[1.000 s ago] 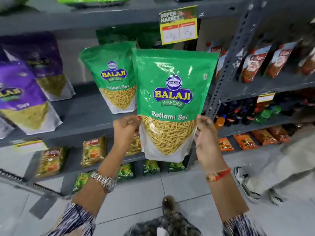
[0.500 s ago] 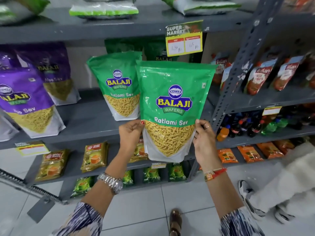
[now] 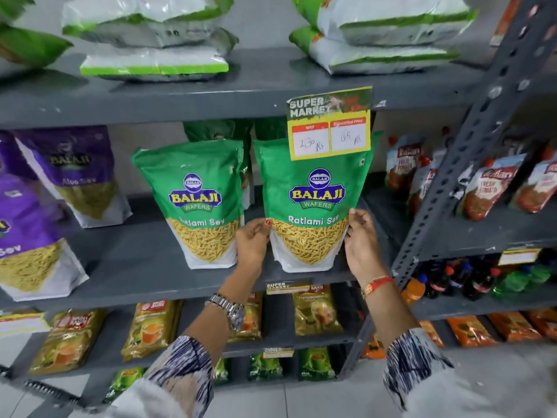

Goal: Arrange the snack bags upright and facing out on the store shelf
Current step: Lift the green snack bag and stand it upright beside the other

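Observation:
A green Balaji Ratlami Sev bag (image 3: 315,203) stands upright on the grey middle shelf (image 3: 144,267), label facing out. My left hand (image 3: 252,242) grips its lower left edge and my right hand (image 3: 360,239) grips its lower right edge. A second green Ratlami Sev bag (image 3: 193,200) stands upright just to the left, facing out. More green bags (image 3: 217,131) sit behind, mostly hidden. A price card (image 3: 330,125) hanging from the shelf above covers the held bag's top.
Purple Aloo Sev bags (image 3: 75,173) stand at the left of the same shelf. White-and-green bags (image 3: 150,37) lie flat on the top shelf. Red tomato packs (image 3: 488,188) fill the right rack behind a slanted metal post (image 3: 470,146). Yellow packets (image 3: 150,327) and bottles (image 3: 452,279) sit below.
Both hands have carried the green bag up and back from in front of the rack onto the middle shelf, where its base now rests beside the other green bag.

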### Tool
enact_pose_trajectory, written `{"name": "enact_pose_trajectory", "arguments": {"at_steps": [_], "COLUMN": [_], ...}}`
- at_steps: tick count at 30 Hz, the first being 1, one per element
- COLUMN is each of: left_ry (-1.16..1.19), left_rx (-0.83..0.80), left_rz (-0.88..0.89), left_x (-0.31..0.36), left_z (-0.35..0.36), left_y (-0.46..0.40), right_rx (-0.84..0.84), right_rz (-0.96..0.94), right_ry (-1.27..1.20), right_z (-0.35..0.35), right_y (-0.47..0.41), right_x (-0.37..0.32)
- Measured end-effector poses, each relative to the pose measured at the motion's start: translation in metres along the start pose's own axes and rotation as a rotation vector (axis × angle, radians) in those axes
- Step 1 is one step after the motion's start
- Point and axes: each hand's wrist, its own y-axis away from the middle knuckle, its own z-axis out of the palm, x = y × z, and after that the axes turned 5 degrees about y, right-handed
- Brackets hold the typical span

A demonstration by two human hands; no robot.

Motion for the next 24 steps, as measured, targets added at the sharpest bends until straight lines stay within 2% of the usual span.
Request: {"name": "enact_pose_trajectory", "arguments": {"at_steps": [14, 19, 24], "left_ry": [0.085, 0.082, 0.051], "left_rx": [0.011, -0.127, -0.173], "left_rz": [0.071, 0.091, 0.084], "left_x": [-0.029, -0.046, -0.052], "left_z": [0.012, 0.013, 0.019], "left_y": [-0.035, -0.027, -0.026], "right_rx": [-0.071, -0.047, 0.016], "right_rz": [0.012, 0.033, 0.025], "right_ry": [0.026, 0.112, 0.117], "right_z": [0.001, -0.004, -0.012], "right_y": [-0.056, -0.057, -0.065], "right_x": [0.028, 0.036, 0.036]}}
